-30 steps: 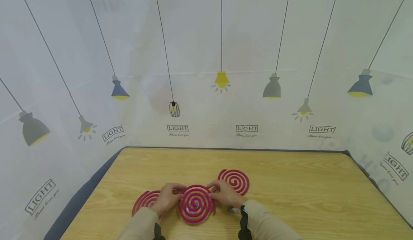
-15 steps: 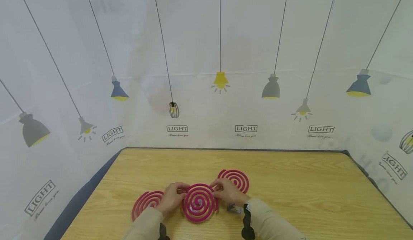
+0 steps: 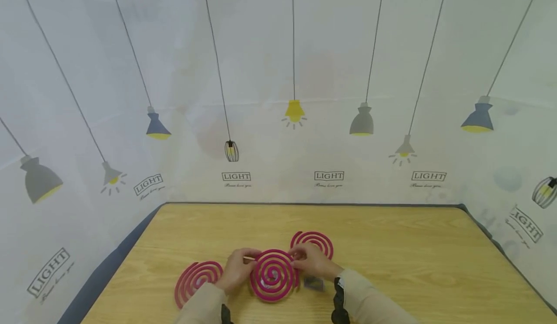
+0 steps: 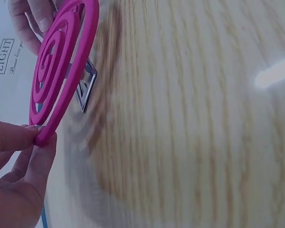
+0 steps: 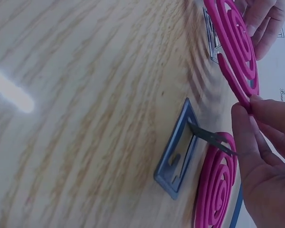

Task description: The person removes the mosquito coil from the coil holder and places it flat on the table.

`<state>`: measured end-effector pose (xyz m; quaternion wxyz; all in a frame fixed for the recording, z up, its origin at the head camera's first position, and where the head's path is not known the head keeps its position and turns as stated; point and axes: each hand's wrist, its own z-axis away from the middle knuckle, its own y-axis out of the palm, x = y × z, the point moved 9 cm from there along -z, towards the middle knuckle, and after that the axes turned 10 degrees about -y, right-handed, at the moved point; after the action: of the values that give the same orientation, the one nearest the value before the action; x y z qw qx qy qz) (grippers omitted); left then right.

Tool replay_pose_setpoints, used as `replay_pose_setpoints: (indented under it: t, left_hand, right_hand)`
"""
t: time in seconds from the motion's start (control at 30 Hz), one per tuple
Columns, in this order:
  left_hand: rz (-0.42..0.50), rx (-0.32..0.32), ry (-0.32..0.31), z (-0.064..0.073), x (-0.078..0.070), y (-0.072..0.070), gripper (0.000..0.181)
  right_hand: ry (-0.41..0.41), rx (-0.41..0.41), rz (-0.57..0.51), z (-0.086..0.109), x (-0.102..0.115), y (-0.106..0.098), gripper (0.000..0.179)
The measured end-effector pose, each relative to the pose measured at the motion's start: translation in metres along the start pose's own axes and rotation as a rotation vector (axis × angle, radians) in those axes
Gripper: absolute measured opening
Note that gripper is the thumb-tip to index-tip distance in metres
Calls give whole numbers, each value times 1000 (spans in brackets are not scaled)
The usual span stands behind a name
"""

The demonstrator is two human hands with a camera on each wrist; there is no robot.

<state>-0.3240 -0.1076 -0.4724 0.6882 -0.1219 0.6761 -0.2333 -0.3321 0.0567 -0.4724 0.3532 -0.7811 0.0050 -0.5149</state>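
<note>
A pink mosquito coil is held by its edges between both hands, a little above the table. At its left edge, my left hand pinches it between thumb and fingers; at its right edge, my right hand does the same. Beneath the held coil is a metal coil stand, partly hidden by the spiral; whether the two touch, I cannot tell. A second metal stand, a flat frame with a raised prong, lies below my right hand.
Another pink coil lies on the wooden table to the left, partly behind the left sleeve. One more coil lies beyond my right hand, which covers part of it. A lamp-printed cloth surrounds the table.
Both hands have shifted slightly to the right with the coil between them, uncovering more of the left coil and the right stand. The head view has turned slightly.
</note>
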Motion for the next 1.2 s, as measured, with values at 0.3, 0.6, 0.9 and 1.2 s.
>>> replay_pose_setpoints:
  t: [0.3,0.6,0.9,1.2]
  left_hand:
    - [6,0,-55,-4,2,4,22]
    - [-6,-2,-54,-4,6,4,23]
    - [-7,-1,-77,0,8,0,22]
    - [-19,17,-110,5,14,-2,26]
  right_hand:
    - [17,-52,21,3,-2,-1,23]
    - [7,-60,27,1,-5,2,20]
    - [30,-69,1,2,-8,3,20]
    - [66,-61,-23,4,-9,4,22]
